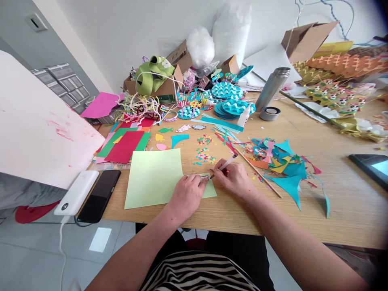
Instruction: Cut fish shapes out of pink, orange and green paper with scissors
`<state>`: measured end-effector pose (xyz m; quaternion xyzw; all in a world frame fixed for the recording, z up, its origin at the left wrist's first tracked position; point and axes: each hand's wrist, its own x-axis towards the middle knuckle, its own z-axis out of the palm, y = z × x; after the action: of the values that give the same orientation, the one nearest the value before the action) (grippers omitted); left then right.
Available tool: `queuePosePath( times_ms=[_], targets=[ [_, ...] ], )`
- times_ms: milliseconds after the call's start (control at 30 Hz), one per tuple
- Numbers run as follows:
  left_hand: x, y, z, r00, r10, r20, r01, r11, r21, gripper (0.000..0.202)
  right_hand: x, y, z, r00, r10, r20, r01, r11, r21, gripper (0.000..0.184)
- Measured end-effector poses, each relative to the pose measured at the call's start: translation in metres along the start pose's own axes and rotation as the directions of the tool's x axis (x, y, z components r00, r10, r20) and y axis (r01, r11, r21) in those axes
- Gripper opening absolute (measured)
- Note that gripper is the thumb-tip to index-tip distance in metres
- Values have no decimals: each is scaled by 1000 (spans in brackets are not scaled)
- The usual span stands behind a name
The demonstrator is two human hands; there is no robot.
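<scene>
My right hand [232, 178] is closed around a pen [226, 162] with a clear barrel. Its tip points at a small whitish cut-out [206, 177], mostly covered by fingers, on a small pale green paper piece [210, 191]. My left hand [188, 192] presses the cut-out down with its fingers bent and close together. Left of it lies a large pale green sheet [154, 176]. Beyond the hands are a white fish cut-out [183, 128], a grey fish cut-out [199, 127], a green one [165, 130], a yellow one [159, 138] and a pink one [161, 147].
Paper scraps [287, 173] and a wooden stick [257, 171] lie to the right. A phone [99, 196] and power bank [77, 192] sit at the left edge. Farther back are a glue bottle [243, 116], a steel flask [273, 89], its cap [269, 113] and coloured paper sheets [124, 146].
</scene>
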<state>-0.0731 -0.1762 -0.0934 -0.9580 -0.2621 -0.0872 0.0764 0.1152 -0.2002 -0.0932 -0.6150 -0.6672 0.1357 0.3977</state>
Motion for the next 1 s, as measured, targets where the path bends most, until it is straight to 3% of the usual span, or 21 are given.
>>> queuePosePath(
  times_ms=[833, 1000],
  targets=[
    [0, 0, -1, 1000, -8, 0, 8, 1000, 12, 27, 0, -1, 1, 1000, 13, -3, -13, 1000, -11, 15],
    [0, 1, 1, 1000, -10, 10, 10, 1000, -20, 30, -1, -5, -2, 996, 19, -89, -14, 998, 58, 18]
  ],
)
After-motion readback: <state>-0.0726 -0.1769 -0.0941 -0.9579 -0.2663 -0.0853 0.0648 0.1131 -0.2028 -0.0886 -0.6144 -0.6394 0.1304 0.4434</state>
